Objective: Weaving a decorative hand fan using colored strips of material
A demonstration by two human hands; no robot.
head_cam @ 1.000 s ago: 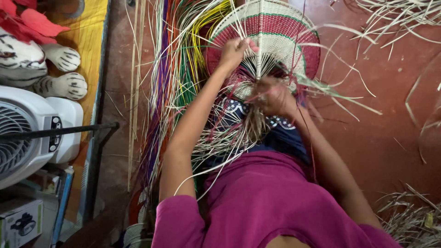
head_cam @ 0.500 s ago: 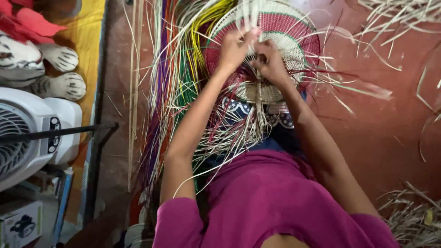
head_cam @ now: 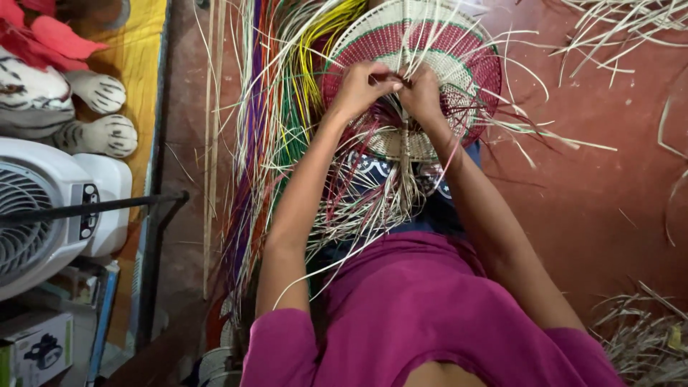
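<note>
Two bare hands meet at the middle of a round woven basket piece point(head_cam: 459, 64) that lies on the red floor point(head_cam: 595, 179) in front of the person's lap. The left hand point(head_cam: 360, 87) has its grip closed on a few pale straw strands point(head_cam: 401, 43) near the centre of the weave, fingers curled tight with the thumb against them. The right hand point(head_cam: 421, 92) touches it, side by side, its grip also pinched together on the same cluster of strands. The woven piece shows pale bands alternating with a broad dark red band edged in green, and loose unwoven ends point(head_cam: 373, 201) fan out from it toward the person's magenta shirt point(head_cam: 423, 308). To the left of the hands a bundle of coloured strands point(head_cam: 287, 107), yellow, green, purple and natural, lies stretched along the floor. Farther left stand a white fan point(head_cam: 43, 215) and a striped plush tiger point(head_cam: 64, 100) on a yellow mat point(head_cam: 143, 50). Scattered dry straw point(head_cam: 638, 337) lies at the lower right and along the upper right edge.
</note>
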